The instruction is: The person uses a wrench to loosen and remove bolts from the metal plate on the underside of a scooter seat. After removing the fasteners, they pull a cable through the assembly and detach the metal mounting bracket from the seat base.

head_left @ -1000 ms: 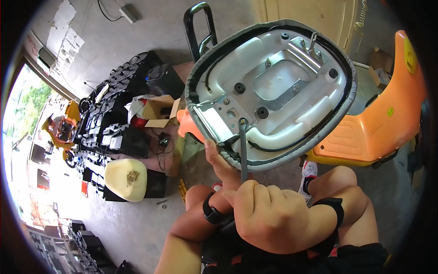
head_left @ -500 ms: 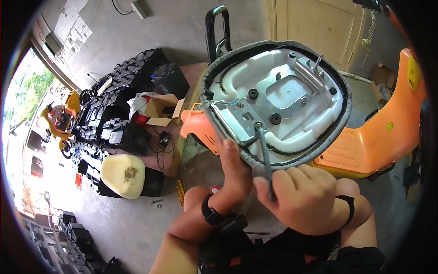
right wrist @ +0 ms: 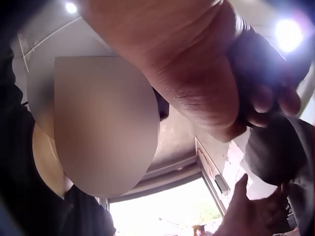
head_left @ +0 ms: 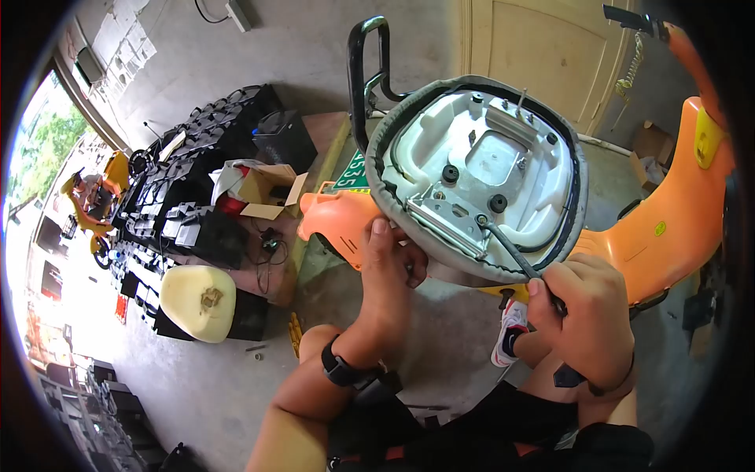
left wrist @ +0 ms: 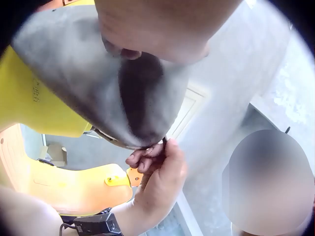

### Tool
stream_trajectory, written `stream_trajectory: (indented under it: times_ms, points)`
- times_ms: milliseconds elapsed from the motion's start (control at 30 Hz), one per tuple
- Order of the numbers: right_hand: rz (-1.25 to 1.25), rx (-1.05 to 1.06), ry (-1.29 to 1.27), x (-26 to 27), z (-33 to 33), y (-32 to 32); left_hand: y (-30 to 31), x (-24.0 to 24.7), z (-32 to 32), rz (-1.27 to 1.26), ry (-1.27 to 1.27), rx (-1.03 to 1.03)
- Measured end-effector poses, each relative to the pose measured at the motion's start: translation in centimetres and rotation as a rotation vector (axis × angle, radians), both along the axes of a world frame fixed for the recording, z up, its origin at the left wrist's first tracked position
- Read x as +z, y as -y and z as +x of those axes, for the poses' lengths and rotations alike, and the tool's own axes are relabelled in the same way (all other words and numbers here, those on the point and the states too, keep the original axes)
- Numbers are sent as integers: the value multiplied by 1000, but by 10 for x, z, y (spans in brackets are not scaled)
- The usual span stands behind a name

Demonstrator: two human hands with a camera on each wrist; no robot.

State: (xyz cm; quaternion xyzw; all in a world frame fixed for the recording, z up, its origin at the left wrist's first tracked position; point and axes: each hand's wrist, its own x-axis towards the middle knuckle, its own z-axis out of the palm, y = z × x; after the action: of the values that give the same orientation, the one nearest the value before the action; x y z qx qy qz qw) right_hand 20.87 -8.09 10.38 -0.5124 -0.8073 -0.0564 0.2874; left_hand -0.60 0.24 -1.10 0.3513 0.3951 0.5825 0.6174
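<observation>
An upturned scooter seat with a grey cover shows its white plastic base and metal plates. My right hand grips a wrench, whose far end sits on a fastener at the plate's near corner. The wrench slants over the seat's near rim toward me. My left hand is at the seat's near left side, thumb up and fingers loosely bent by the cover. In the left wrist view that hand overlaps the grey cover, and the right hand appears below.
An orange scooter body stands behind and right of the seat, with a black grab bar at the back. On the left are several black batteries, an open cardboard box and a cream foam pad. Small parts lie on the floor.
My right hand has swung the wrench handle rightward about the fastener. The seat appears lower and more tilted in view, and my left thumb now shows outside its rim.
</observation>
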Motion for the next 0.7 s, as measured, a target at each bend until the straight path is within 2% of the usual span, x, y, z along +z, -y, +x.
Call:
stream_trajectory:
  times_ms: [100, 167, 333, 400, 600, 700]
  points:
    - [10, -33, 30, 3, 6, 1, 0, 2, 3, -18, -58, -46]
    - [-21, -52, 18, 3, 9, 3, 5, 17, 6, 25, 14, -236]
    - [-14, -56, 106, -1, 8, 8, -4, 29, -9, 58, -16, -332]
    - [-29, -60, 136, -6, 9, 10, -10, 33, -18, 78, 55, -454]
    - [-66, -19, 171, -8, 8, 13, -17, 34, -18, 5, -152, -397]
    - [-7, -98, 131, -14, 7, 17, -14, 34, -8, 37, -39, -333]
